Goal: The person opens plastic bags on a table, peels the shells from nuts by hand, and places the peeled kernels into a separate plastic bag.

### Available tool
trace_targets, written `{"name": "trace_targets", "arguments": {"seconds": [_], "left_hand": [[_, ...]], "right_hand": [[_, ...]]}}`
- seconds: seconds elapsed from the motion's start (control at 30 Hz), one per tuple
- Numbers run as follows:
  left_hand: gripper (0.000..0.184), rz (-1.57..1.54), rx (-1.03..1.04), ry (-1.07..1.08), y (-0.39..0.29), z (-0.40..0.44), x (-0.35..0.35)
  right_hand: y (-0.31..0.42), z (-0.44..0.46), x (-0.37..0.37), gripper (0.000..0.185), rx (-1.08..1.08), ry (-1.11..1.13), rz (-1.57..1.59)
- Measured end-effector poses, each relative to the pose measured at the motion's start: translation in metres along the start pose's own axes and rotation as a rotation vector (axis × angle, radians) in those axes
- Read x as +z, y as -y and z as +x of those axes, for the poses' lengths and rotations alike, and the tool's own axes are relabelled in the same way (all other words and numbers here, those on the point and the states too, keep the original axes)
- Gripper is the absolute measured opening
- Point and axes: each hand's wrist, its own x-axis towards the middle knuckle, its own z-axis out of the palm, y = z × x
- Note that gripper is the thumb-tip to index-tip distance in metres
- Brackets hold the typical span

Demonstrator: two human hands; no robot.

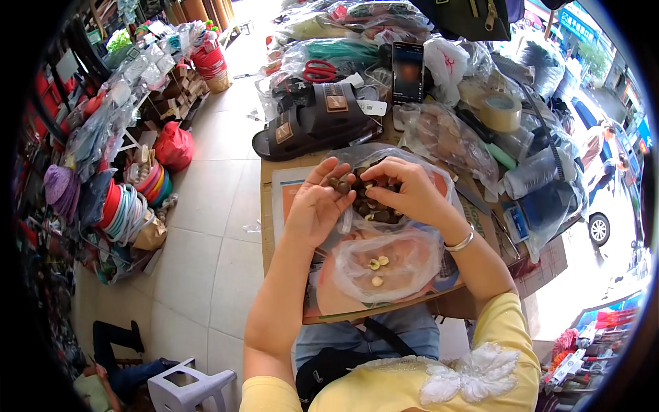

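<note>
Near the picture's middle, the left hand [317, 199] pinches a brown nut [340, 185]; the right hand [405, 185] fingers the brown pile [374, 206] on the worktop [268, 233].

cluttered shop, open to the street | hats [60, 184] and red baskets [209, 62] piled along one side | plastic-wrapped goods [446, 137] and sandals [312, 120] on the desk [278, 172] | parked car [598, 223] outside

Pale square floor tiles [193, 255] run left of the brown table [498, 237]; bright daylight floods the far right; a white plastic stool [189, 388] stands near left.
</note>
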Motion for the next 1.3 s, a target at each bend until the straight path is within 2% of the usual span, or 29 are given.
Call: {"name": "trace_targets", "arguments": {"seconds": [0.07,0.1,0.17,0.2,0.27,0.3,0.4,0.5,0.57,0.73,0.77,0.83,0.9,1.23,1.3], "left_hand": [[0.029,-0.075,-0.094,-0.146,-0.002,-0.005,0.012],[0.029,-0.073,-0.095,-0.147,0.0,-0.004,0.005],[0.024,0.24,-0.091,-0.02,0.004,-0.001,-0.005],[0.024,0.24,-0.093,-0.021,0.005,-0.003,-0.001],[0.023,0.728,-0.025,-0.067,0.01,-0.008,0.015],[0.023,0.772,0.036,-0.057,0.014,-0.008,0.016],[0.021,0.786,0.032,-0.058,0.013,-0.007,0.015],[0.021,0.742,-0.019,-0.087,0.011,-0.007,0.013],[0.022,0.71,-0.029,-0.082,0.012,-0.006,0.009],[0.025,0.669,-0.057,-0.053,0.013,-0.005,-0.002],[0.025,0.738,-0.038,-0.076,0.012,-0.005,0.0],[0.025,0.808,-0.019,-0.099,0.013,-0.006,0.005],[0.025,0.887,0.085,-0.081,0.016,-0.006,0.008],[0.02,0.87,0.072,-0.076,0.016,-0.006,0.007],[0.023,0.883,0.008,-0.089,0.015,-0.007,0.006]], "right_hand": [[-0.005,0.0,0.004,0.027,-0.066,-0.06,-0.047],[-0.005,0.0,0.006,0.027,-0.066,-0.061,-0.045],[-0.003,-0.001,0.01,0.028,-0.128,-0.134,-0.051],[-0.004,-0.001,0.009,0.028,-0.126,-0.134,-0.05],[-0.004,-0.001,0.009,0.03,-0.22,-0.139,-0.15],[-0.004,-0.001,0.009,0.03,-0.22,-0.139,-0.149],[-0.005,-0.001,0.01,0.031,-0.333,-0.15,-0.197],[-0.004,-0.004,0.011,0.029,-0.259,-0.12,-0.067],[-0.003,-0.006,0.01,0.028,-0.096,-0.119,0.059],[-0.007,-0.005,0.013,0.026,-0.177,-0.089,-0.006],[-0.009,-0.006,0.014,0.026,-0.203,-0.086,0.001],[-0.006,-0.006,0.013,0.025,-0.171,-0.09,0.012],[-0.004,-0.007,0.012,0.024,-0.14,-0.095,0.023],[-0.006,-0.008,0.011,0.025,-0.116,-0.106,0.059],[-0.007,-0.008,0.011,0.025,-0.111,-0.103,0.068]]}}
